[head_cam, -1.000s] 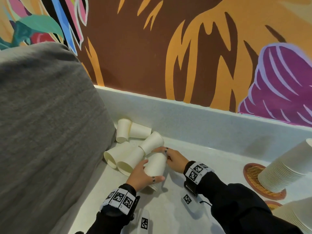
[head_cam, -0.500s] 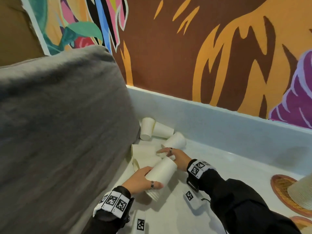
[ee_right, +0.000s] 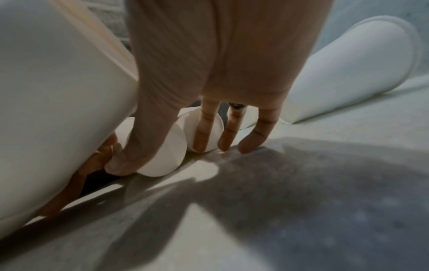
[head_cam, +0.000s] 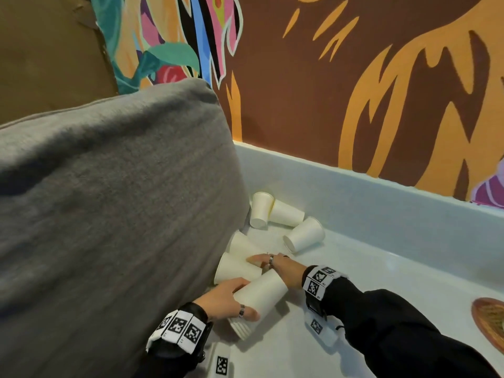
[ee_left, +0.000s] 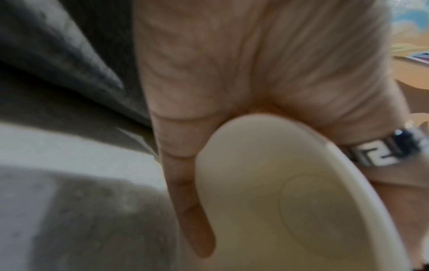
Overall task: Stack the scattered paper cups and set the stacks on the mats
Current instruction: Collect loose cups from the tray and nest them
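Head view: a pale tabletop (head_cam: pixel 381 268) runs along a brown-and-orange mural wall (head_cam: pixel 327 91), with a grey cushion (head_cam: pixel 109 214) filling the left. The wristbands bear square black-and-white markers; no writing can be read. At lower centre the left hand (head_cam: pixel 226 298) has its grip wrapped round a stack of cups (head_cam: pixel 259 298) that lies tilted, rims toward the lower left of the frame. The right hand (head_cam: pixel 275 264) rests extended fingers on a lying cup (head_cam: pixel 234 266) beside the cushion. Three loose cups (head_cam: pixel 304 234) lie above centre; a woven mat (head_cam: pixel 491 320) shows at the right edge.

Left wrist view: the cup stack's open mouth (ee_left: pixel 290 201) fills the lower right, fingers curled round it.

Right wrist view: the fingertips (ee_right: pixel 202 139) touch the cup bases, and the grip holds nothing.

Half hidden behind the grey fabric cushion (head_cam: pixel 109 214): two lying white paper cups (head_cam: pixel 237 264); cut by the right edge: a round woven brown mat (head_cam: pixel 489 319).
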`<state>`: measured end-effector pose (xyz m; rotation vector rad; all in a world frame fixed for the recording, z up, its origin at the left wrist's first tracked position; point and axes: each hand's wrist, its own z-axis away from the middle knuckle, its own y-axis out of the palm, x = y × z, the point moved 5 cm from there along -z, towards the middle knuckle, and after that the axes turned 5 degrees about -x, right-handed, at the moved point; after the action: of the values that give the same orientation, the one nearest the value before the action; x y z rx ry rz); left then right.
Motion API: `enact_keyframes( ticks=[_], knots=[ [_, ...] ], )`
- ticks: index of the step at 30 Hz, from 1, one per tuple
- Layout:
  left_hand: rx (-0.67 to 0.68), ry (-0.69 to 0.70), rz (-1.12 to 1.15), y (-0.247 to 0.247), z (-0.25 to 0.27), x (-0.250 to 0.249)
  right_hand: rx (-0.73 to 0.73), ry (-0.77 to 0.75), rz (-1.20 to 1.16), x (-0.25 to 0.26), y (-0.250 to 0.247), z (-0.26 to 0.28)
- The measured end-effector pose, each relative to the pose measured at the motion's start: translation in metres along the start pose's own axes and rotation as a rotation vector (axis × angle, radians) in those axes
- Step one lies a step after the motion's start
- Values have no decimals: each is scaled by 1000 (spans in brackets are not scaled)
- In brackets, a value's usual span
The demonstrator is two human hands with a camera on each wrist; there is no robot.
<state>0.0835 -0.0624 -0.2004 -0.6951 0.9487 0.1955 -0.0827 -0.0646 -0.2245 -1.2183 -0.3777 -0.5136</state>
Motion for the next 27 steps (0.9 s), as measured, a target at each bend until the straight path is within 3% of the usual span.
enact_keyframes(
  ticks=[3, 11, 14, 17, 20, 24, 27],
  knots=[
    [-28, 14, 39, -7, 4, 6, -42, -9, -84, -1, -3, 0],
    [-281, 117, 88, -42, 15, -1, -151, -18, -188, 1, -5, 17],
    [-275, 107, 28, -40, 12, -2, -142, 51, -171, 12, 3, 23],
    [-219, 90, 168, -34, 10, 1, -196, 110, -146, 16, 12, 20],
    [-181, 100, 179, -30, 8, 2, -187, 69, -214, 4, 14, 10],
    [-181, 115, 203, -30, 5, 4, -168, 63, -261, 3, -19, 30],
    [-212, 116, 192, -32, 2, 6, -255, 108, -250, -20, -46, 41]
  ],
)
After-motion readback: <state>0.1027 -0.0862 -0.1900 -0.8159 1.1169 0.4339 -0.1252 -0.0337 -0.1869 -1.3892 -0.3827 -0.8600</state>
